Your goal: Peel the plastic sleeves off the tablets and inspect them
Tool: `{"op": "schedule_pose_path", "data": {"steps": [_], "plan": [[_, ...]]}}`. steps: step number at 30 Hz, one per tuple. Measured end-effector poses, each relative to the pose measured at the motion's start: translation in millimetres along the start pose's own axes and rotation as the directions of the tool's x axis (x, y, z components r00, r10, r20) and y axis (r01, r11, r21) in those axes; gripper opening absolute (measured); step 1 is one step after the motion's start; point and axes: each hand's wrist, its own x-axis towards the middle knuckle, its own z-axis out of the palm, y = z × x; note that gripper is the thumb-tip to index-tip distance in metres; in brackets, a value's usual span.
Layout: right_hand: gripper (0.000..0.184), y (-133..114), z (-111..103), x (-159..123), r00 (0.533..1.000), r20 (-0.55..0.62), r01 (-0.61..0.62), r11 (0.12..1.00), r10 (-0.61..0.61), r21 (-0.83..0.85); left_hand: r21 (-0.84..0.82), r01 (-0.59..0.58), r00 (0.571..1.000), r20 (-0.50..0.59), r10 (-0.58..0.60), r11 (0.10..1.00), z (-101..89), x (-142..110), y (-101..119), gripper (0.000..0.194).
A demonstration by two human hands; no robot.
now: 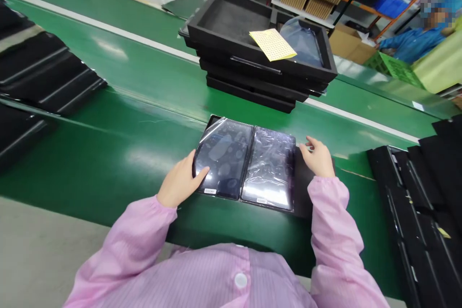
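Note:
Two tablets lie side by side on the green workbench point(140, 168). The left tablet point(225, 159) has a clear film over its screen, creased at the upper left corner. The right tablet point(270, 166) wears a wrinkled, shiny film. Each has a small white label at its lower edge. My left hand point(182, 180) grips the left tablet's left edge, thumb on the face, other fingers mostly hidden at the side. My right hand point(318, 158) is by the right tablet's upper right edge, fingers loosely bent and apart from the thumb, over a dark flat board point(303, 187). Nothing shows in it.
Beyond the tablets stands a stack of black trays point(231, 43), with a yellow dotted sticker sheet point(273, 44) and clear film point(301, 38) on top. Black trays crowd the left point(39, 67) and right point(415, 202). A person in blue point(415, 43) is at the far right.

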Motion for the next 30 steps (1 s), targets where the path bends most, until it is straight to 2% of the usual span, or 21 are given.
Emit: {"op": "schedule_pose_path", "data": {"steps": [2,5,8,10,14,18,21,24,27,30], "plan": [[0.051,17.0,13.0,-11.6,0.999,-0.012,-0.047,0.998,0.047,-0.03,0.096,0.045,0.996,0.078,-0.052,0.994,-14.3,15.9,18.3,0.064],[0.055,26.9,30.8,-25.8,0.996,-0.004,-0.086,0.995,0.086,-0.039,0.187,0.104,0.991,0.062,-0.118,0.977,-24.3,43.8,45.3,0.058],[0.063,27.7,42.3,-35.3,0.995,0.023,-0.101,0.995,0.101,-0.008,0.099,0.162,0.986,0.017,-0.165,0.982,-20.9,64.9,62.0,0.059],[0.067,26.0,47.5,-36.9,0.992,0.042,-0.118,0.993,0.117,0.028,0.008,0.188,0.982,-0.008,-0.188,0.982,-16.2,71.6,65.0,0.061],[0.072,17.8,59.5,-28.3,0.98,0.041,-0.196,0.975,0.192,0.108,-0.147,0.223,0.973,-0.033,-0.23,0.964,-8.6,75.0,52.9,0.058],[0.075,10.2,68.3,-13.3,0.964,0.0,-0.262,0.942,0.268,0.212,-0.376,0.133,0.976,-0.11,-0.186,0.917,0.2,80.5,29.4,0.053],[0.068,8.9,64.6,-7.8,0.959,-0.022,-0.26,0.903,0.284,0.341,-0.539,0.065,0.977,-0.138,-0.164,0.84,7.1,85.6,17.2,0.055],[0.065,8.5,53.3,-13.7,0.965,-0.02,-0.216,0.84,0.261,0.497,-0.675,0.048,0.976,-0.126,-0.179,0.736,10.5,88.3,13.1,0.053],[0.072,8.8,37.7,-31.2,0.979,0.04,-0.175,0.724,0.2,0.668,-0.789,0.049,0.981,-0.078,-0.179,0.613,9.8,88.9,12.3,0.046],[0.08,11.1,21.5,-51.1,0.969,0.142,-0.232,0.553,0.201,0.8,-0.842,0.059,0.986,-0.033,-0.161,0.536,7.9,88.7,11.3,0.04]]}}
